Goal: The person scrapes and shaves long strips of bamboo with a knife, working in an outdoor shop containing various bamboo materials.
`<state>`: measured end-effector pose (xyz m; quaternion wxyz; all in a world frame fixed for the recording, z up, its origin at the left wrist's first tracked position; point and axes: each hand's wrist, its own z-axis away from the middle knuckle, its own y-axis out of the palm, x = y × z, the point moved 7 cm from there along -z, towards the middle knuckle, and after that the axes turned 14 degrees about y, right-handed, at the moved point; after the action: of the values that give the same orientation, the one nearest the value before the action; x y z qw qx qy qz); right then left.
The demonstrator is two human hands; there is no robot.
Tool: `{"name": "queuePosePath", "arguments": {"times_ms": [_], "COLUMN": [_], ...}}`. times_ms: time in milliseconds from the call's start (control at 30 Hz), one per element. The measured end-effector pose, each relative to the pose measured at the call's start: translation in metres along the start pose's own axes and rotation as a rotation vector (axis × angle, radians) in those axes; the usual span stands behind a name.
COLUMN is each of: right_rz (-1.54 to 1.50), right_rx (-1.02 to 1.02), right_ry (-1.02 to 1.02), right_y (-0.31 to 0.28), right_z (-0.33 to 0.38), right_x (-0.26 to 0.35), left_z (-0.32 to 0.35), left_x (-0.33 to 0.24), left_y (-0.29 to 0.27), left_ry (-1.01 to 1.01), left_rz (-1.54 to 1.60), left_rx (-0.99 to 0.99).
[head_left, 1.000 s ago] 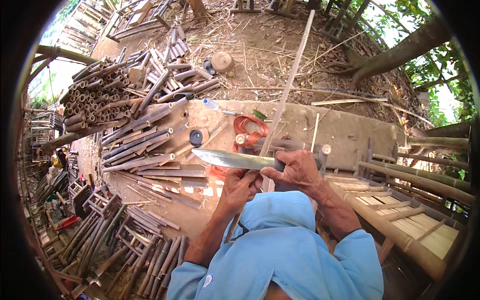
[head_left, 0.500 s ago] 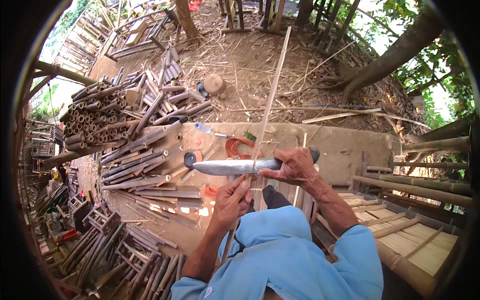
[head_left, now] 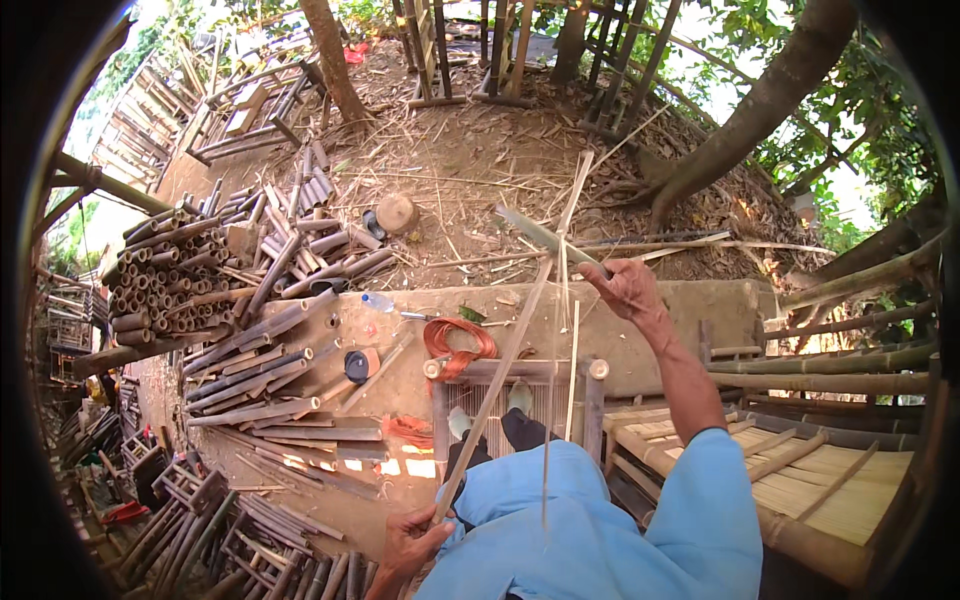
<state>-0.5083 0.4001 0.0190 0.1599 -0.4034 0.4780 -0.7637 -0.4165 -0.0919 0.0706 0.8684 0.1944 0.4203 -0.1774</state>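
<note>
Head view: person in a light blue shirt seated at frame bottom, splitting bamboo outdoors.
Right hand point(head_left: 628, 290): raised at centre right, clenched on the handle of a long grey-bladed knife point(head_left: 545, 236); the blade points up-left.
Left hand point(head_left: 410, 540): bottom centre, grasping the lower end of a long thin pale bamboo strip point(head_left: 500, 375).
Strip: runs diagonally from the left hand up toward the knife; the upper part looks split, with thin slivers point(head_left: 568, 300) hanging beside it.
Progress: judging by the parted slivers, the split is under way; the lower stretch near the left hand looks whole.
Surroundings: stacked brown bamboo poles point(head_left: 190, 275) at left, coiled orange strap point(head_left: 458, 340) at centre, slatted bamboo bench point(head_left: 800, 480) at lower right.
</note>
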Motion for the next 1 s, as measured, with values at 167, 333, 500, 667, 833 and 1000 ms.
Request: {"name": "queuePosePath", "arguments": {"times_ms": [167, 333, 500, 667, 833, 1000], "right_rz": [-0.058, -0.207, 0.04, 0.149, 0.123, 0.027], "right_rx": [0.06, 0.218, 0.288, 0.058, 0.176, 0.104], "right_ry": [0.023, 0.018, 0.017, -0.058, 0.026, 0.18], "right_y": [0.023, 0.039, 0.064, 0.026, 0.035, 0.052], "right_z": [0.004, 0.005, 0.016, -0.024, -0.002, -0.047], "right_x": [0.01, 0.02, 0.021, 0.006, 0.014, -0.072], "left_z": [0.001, 0.022, 0.019, 0.025, 0.036, 0.05], "left_x": [0.008, 0.007, 0.019, -0.011, 0.02, -0.01], "left_y": [-0.007, -0.029, -0.04, -0.029, -0.061, -0.075], "left_ry": [-0.036, -0.05, -0.073, -0.068, -0.137, -0.158], "left_rz": [0.014, -0.059, -0.091, -0.14, -0.099, -0.157], "left_rx": [-0.059, -0.116, -0.054, -0.068, -0.038, -0.069]}}
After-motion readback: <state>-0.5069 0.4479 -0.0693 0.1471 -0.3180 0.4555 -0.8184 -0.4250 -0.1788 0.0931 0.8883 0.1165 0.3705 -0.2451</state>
